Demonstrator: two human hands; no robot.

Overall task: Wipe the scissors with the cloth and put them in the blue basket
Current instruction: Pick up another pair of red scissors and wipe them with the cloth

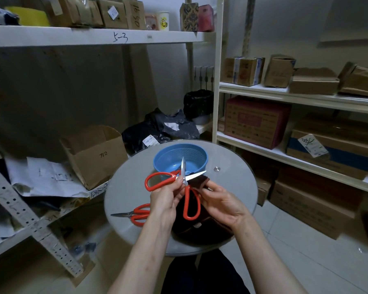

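- Left hand grips the open scissors at the pivot above the counter — blades spread, probably to expose each.
- Right hand pinches the dark cloth against the right blade.
- Blue basket sits just beyond; second scissors lie near-left.

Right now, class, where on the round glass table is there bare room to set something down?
Bare glass lies right of the blue basket toward the rim of the table, and left, between basket and spare scissors. The front middle is crowded: left hand, right hand, open scissors, cloth.
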